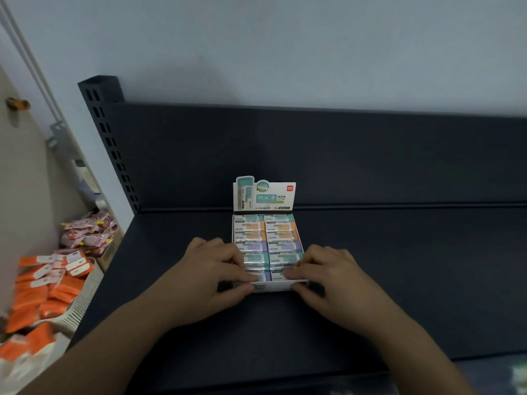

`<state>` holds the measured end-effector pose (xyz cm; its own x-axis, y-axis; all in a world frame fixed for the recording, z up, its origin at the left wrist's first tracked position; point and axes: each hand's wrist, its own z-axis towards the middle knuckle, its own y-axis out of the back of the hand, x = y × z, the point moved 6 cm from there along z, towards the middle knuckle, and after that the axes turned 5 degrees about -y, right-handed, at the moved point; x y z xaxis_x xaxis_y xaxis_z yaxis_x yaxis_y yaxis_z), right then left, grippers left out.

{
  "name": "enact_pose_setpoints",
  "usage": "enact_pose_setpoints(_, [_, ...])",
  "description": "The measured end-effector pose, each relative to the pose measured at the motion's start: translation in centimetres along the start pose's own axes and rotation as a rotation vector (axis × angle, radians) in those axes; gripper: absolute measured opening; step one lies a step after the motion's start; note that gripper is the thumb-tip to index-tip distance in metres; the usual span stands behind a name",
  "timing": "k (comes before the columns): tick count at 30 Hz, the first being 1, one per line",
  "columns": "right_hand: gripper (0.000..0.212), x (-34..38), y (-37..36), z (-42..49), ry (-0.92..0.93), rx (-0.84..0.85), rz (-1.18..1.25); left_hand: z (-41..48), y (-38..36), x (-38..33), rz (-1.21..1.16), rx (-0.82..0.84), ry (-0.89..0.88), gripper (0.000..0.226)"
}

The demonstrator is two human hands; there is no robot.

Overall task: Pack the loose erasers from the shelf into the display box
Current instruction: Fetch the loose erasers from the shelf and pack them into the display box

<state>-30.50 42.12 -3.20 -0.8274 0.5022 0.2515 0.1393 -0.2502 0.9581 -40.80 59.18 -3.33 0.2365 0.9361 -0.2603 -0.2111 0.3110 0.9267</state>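
Grey shelf: dark metal, flat, with a back panel along its far side. The box sits on it near the middle, well apart from the slotted post at far left.
Left hand: reaches in from near left, palm down, at the box's near left corner. Its fingers curl over the rim onto the nearest erasers and its thumb lies along the near wall, so it grips that corner.
Right hand: mirrors the left at the near right corner, fingers bent over the rim and thumb low against the near wall, gripping the box.
Box: white card with an open top, its long side running near to far. A printed header card stands upright at its far end.
Erasers: packed inside in two columns, six rows showing, with teal, orange and purple sleeves.
Hidden: the fingers cover much of the nearest row and both near corners. The fingertips blur into the wrappers, so exact contact is hard to tell. A dark patch lies beside each thumb; I cannot tell whether it is shadow or object.
Cut off: both forearms leave the near edge, and the shelf runs past the right edge.
Left of shelf: a pale basket holds orange packets, with pink packets beyond. All are blurred and the print is unreadable.
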Motion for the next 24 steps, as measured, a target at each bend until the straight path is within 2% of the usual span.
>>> enact_pose_setpoints(4, [0.035, 0.0, -0.2, 0.0, 0.006, 0.056, 0.019, 0.0, -0.2, 0.3, -0.031, -0.023, 0.015, 0.028])
enact_pose_setpoints(9, [0.026, -0.8, 0.5, -0.2, -0.008, 0.065, 0.294, 0.7, 0.2, 0.0, -0.06, -0.023, 0.049, 0.03])
enact_pose_setpoints(13, [0.024, -1.9, 1.5, -0.7, 0.003, 0.034, 0.391, 2.0, 0.7, -0.7, -0.087, -0.004, 0.064, 0.035])
enact_pose_setpoints(16, [0.027, -4.1, 2.0, -1.5, -0.025, 0.011, 0.329, 3.6, 0.9, -2.2, -0.05, 0.02, 0.067, 0.043])
enact_pose_setpoints(24, [0.044, -13.8, 5.6, -6.5, -0.179, -0.043, -0.054, 11.1, -2.8, -9.8, 0.176, 0.069, 0.11, 0.061])
